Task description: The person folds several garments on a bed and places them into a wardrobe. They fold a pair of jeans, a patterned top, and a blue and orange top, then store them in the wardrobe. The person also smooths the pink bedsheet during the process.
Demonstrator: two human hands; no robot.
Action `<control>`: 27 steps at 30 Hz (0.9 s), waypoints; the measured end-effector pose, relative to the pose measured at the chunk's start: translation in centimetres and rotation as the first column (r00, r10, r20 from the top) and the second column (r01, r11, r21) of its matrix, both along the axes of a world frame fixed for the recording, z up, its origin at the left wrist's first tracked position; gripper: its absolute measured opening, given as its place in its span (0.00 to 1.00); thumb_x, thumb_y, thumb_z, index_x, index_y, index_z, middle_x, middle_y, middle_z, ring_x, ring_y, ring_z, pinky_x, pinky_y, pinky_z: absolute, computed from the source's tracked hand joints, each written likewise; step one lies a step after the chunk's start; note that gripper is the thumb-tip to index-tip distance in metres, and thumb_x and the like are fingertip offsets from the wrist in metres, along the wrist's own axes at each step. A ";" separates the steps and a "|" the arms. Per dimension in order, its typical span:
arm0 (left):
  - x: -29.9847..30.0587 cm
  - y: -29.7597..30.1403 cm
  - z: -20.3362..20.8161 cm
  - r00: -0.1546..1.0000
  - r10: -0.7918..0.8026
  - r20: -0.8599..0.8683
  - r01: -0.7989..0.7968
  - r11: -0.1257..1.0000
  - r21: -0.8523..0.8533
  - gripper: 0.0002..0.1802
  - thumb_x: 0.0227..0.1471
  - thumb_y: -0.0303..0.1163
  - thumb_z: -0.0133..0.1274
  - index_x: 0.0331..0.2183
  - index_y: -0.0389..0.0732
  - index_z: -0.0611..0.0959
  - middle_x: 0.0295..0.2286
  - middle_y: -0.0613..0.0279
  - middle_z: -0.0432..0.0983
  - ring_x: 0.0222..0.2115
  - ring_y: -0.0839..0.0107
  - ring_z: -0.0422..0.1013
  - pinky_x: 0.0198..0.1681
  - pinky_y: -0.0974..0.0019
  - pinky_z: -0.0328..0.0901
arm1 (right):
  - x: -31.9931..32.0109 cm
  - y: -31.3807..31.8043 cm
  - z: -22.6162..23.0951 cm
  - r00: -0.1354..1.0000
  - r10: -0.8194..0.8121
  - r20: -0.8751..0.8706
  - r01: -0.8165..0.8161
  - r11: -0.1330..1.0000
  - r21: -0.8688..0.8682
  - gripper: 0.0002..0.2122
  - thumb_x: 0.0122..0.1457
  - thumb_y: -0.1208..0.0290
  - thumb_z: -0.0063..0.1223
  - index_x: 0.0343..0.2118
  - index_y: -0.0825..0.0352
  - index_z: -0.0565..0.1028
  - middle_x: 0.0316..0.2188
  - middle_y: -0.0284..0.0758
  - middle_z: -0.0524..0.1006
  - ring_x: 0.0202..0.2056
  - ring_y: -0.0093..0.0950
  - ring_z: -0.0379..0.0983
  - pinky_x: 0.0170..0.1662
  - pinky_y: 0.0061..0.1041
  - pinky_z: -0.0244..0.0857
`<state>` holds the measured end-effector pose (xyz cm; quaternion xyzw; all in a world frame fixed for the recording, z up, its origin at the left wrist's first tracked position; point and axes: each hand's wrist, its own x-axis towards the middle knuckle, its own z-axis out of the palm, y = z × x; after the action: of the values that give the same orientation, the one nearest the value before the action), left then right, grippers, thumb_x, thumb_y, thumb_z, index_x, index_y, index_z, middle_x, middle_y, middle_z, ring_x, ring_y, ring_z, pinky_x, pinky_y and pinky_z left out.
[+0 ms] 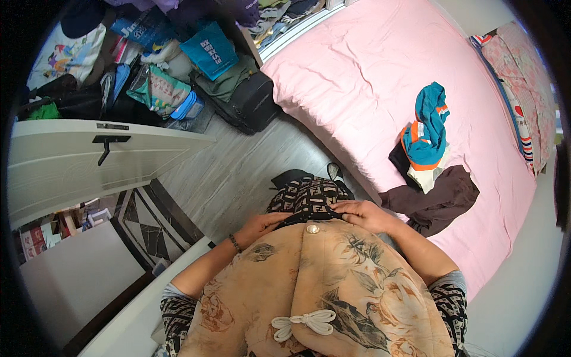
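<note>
My left hand [260,226], with a beaded bracelet at the wrist, rests at my waist beside the lower edge of the tan floral garment [262,285] I wear. On the other side of the pearl button, my right hand [366,215] lies on the same edge, fingers stretched out. Both hands touch the black patterned trousers [306,193], and neither holds anything that I can see. Nearest my right hand on the pink bed [333,77] is a dark brown garment [443,199]. Just beyond it lies a crumpled teal and orange garment [429,128].
A white door [77,157] with a dark handle stands at the left. Behind it, bags and a black case [253,104] crowd the grey floor [214,178]. A folded floral quilt [523,89] lies at the bed's right edge.
</note>
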<state>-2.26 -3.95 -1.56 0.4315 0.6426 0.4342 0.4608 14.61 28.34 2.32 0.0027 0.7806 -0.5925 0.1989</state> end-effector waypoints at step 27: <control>-10.2 23.8 1.2 0.992 -0.049 0.115 0.092 0.910 -0.404 0.17 0.58 0.27 0.50 0.50 0.36 0.76 0.39 0.59 0.78 0.36 0.75 0.70 0.42 0.68 0.66 | -6.4 22.3 -5.9 1.000 0.027 -0.015 -0.022 0.971 0.237 0.16 0.51 0.69 0.58 0.44 0.65 0.76 0.35 0.49 0.77 0.39 0.47 0.73 0.43 0.40 0.66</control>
<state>-12.42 19.89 -0.31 0.3260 0.6787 0.2947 0.5884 8.19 50.67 -3.59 0.0114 0.8475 -0.4926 0.1974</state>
